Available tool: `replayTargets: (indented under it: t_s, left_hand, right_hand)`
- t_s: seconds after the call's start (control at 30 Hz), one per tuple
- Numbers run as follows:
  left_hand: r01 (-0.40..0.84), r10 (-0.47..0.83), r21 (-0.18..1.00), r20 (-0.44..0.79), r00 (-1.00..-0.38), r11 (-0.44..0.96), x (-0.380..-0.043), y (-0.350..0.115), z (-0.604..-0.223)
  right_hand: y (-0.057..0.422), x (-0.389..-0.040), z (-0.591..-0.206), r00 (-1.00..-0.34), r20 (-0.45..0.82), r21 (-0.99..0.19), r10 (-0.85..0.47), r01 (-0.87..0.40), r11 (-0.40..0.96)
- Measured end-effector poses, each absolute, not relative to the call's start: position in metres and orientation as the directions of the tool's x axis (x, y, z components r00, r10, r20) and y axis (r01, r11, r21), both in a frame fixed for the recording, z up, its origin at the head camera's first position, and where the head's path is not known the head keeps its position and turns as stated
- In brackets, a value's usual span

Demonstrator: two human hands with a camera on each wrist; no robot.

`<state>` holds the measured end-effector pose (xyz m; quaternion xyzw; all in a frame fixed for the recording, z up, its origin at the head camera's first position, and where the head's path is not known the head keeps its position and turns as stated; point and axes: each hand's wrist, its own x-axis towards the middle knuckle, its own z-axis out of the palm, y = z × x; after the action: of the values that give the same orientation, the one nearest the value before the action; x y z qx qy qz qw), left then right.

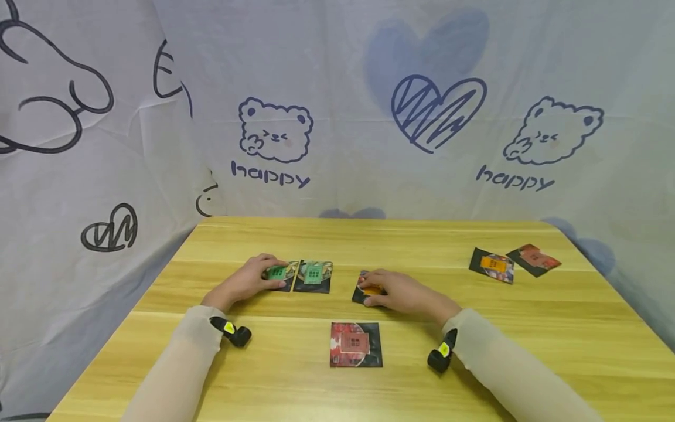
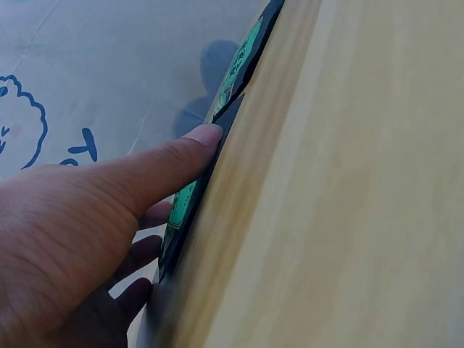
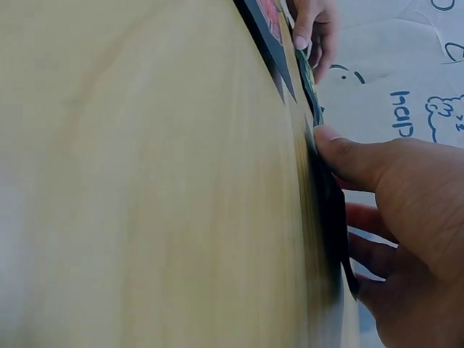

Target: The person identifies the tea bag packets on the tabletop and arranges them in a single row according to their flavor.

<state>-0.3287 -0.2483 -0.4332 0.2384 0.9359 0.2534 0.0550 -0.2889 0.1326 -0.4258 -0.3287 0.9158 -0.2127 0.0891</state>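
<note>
With the near red packet (image 1: pixel 356 344) serving as dial centre in the head view, the right hand (image 1: pixel 402 292) is pinching the held orange packet (image 1: pixel 361 292) between thumb and fingers at 12 o'clock. The left hand (image 1: pixel 251 281) is resting on the left green packet (image 1: pixel 276 273) at 10 o'clock, its fingers spreading across the surface. The right green packet (image 1: pixel 313 275) is lying just beside it at 11 o'clock. At 2 o'clock, the far orange packet (image 1: pixel 493 265) and the far red packet (image 1: pixel 535 259) are lying close together on the wooden table (image 1: pixel 443 246).

Pale, heart-printed sheeting (image 1: pixel 348 158) hangs behind a wood-grain table (image 1: pixel 279 369).
</note>
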Motion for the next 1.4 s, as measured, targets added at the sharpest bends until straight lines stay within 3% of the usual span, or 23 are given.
replayTargets:
  t_s: [0.33,0.63,1.03,1.4]
  left_hand:
    - [0.424,0.473,0.486,0.024,-0.881,0.764,-0.330,-0.249,-0.436]
    - [0.420,0.472,0.494,0.023,-0.881,0.761,-0.329,-0.249,-0.436]
    - [0.431,0.477,0.486,0.032,-0.878,0.760,-0.331,-0.250,-0.436]
    - [0.414,0.470,0.504,0.018,-0.883,0.758,-0.331,-0.250,-0.435]
  right_hand:
    - [0.117,-0.301,-0.428,-0.751,0.007,-0.425,-0.660,-0.600,0.678]
    - [0.109,-0.309,-0.429,-0.737,-0.008,-0.480,-0.676,-0.590,0.649]
    - [0.095,-0.323,-0.432,-0.751,0.027,-0.431,-0.660,-0.605,0.670]
    - [0.085,-0.331,-0.432,-0.750,0.008,-0.465,-0.662,-0.589,0.661]
